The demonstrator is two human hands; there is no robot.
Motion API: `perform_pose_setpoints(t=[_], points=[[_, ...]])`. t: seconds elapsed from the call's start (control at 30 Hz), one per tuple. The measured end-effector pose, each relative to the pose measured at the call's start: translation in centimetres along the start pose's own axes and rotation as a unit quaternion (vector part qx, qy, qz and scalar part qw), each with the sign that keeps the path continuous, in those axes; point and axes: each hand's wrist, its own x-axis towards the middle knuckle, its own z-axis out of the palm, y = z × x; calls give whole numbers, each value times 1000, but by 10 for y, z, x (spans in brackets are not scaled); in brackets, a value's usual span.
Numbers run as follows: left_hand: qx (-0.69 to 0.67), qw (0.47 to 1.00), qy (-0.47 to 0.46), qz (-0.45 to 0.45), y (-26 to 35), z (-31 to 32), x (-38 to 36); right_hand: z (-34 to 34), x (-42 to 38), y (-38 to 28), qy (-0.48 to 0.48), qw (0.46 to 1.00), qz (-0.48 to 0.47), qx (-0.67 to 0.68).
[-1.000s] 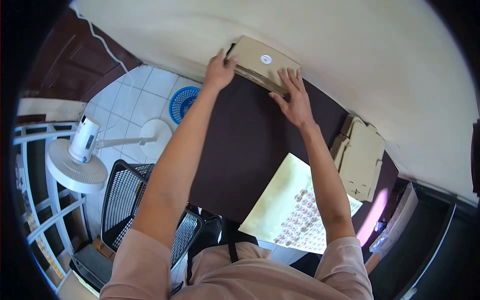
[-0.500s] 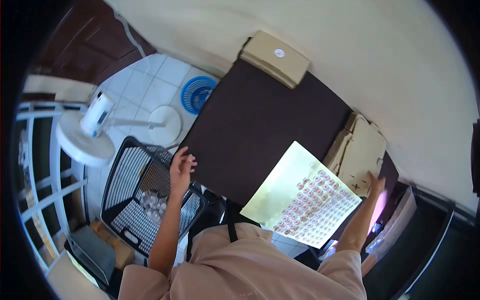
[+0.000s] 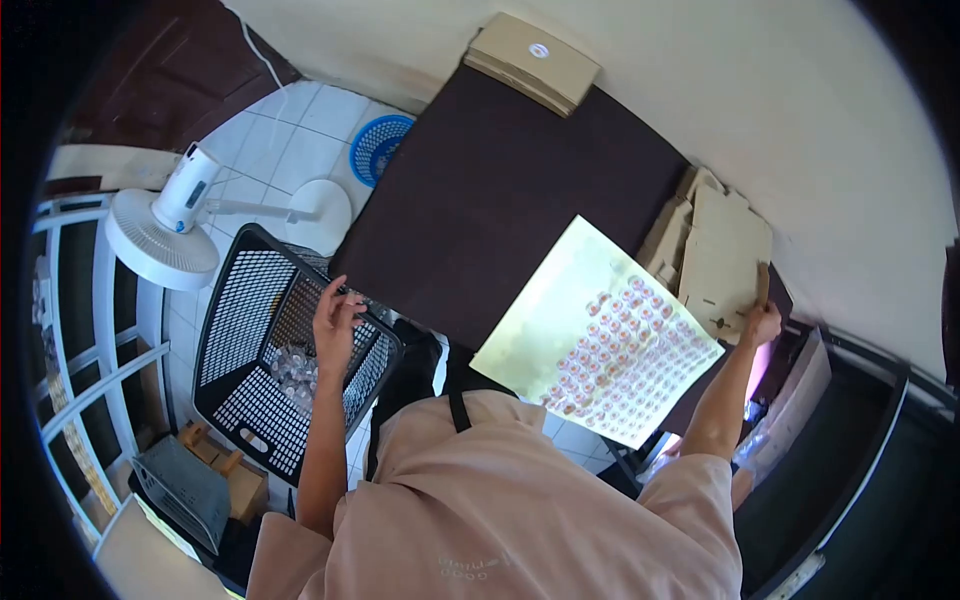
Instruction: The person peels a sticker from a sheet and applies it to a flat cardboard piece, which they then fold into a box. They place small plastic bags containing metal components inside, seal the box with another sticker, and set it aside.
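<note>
My right hand [image 3: 762, 325] is at the right end of the table, its fingers closed on the near edge of a flat cardboard box [image 3: 728, 250]. That piece lies on other folded cardboard [image 3: 665, 240]. My left hand [image 3: 336, 325] hovers over the rim of a black mesh basket [image 3: 235, 350], fingers loosely apart and holding nothing. Between my hands, a pale sheet of round stickers [image 3: 525, 330] lies at the table's front edge, partly jutting over it. Rows of round stickers fill its right part; its left part is bare.
The dark brown table [image 3: 520, 190] carries a stack of flat cardboard boxes [image 3: 530, 65] with a round sticker on top. On the floor stand a white fan [image 3: 165, 235] and a blue basket [image 3: 375, 150]. Clear round pieces [image 3: 295, 378] lie inside the black basket. A dark shelf [image 3: 840, 470] is at right.
My right hand has closed on the cardboard's edge from a looser reach. My left hand stays raised over the basket. The whole view has shifted, so the table appears higher.
</note>
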Motion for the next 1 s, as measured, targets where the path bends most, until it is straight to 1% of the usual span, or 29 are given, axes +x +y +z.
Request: perform_pose_setpoints(t=[0.07,0.1,0.17,0.2,0.27,0.33,0.4,0.43,0.47,0.53,0.57,0.6,0.67,0.7,0.73,0.77,0.8,0.83,0.87,0.9,0.93,0.97,1.0], points=[[10,1000,-1,-1,3,3,0,-13,-2,-11,71,997,33,-6],[22,1000,-6,10,5,4,-1,-22,-1,-14,74,997,37,-8],[22,1000,-9,11,11,6,-1,-39,2,-20,121,990,40,53],[22,1000,-8,9,13,8,-2,-47,6,-18,121,990,41,54],[18,1000,-11,14,16,11,-2,-64,19,-19,204,975,-52,72],[15,1000,-5,20,21,14,-1,-97,18,-41,226,954,-100,173],[3,999,-28,41,31,20,-3,-139,6,-81,171,940,-81,283],[-17,999,-31,40,35,24,-5,-152,4,-90,158,928,-124,313],[-17,999,-26,42,40,30,-7,-171,-7,-110,116,901,-145,393],[-10,998,-53,42,50,40,-12,-203,-55,-171,-6,860,-120,496],[-6,997,-56,49,52,45,-14,-201,-71,-188,-24,841,-117,528],[-8,997,-56,51,51,48,-14,-195,-85,-205,-43,820,-115,558],[-6,991,-83,108,46,50,-15,-177,-118,-232,-144,789,-43,596],[-5,991,-80,109,48,51,-18,-156,-136,-244,-177,786,-28,592],[-65,991,-74,90,51,54,-20,-132,-156,-258,-210,781,-12,589],[-124,987,-68,70,53,56,-21,-118,-183,-277,-214,765,-48,605],[-122,988,-64,71,54,56,-22,-97,-204,-287,-285,731,-8,620],[-188,977,-91,32,53,55,-22,-81,-225,-298,-330,707,-1,626],[-252,961,-118,-7,52,52,-22,-60,-243,-303,-351,714,-30,606],[-176,977,-120,-17,43,50,-16,-54,-261,-311,-392,726,-5,565],[-174,978,-116,-17,24,48,-7,-19,-277,-310,-399,735,-4,549],[66,995,-36,65,-1,45,1,-3,-290,-308,-338,802,-86,485],[302,942,44,139,-3,42,0,-5,-300,-311,-271,854,-165,412]])
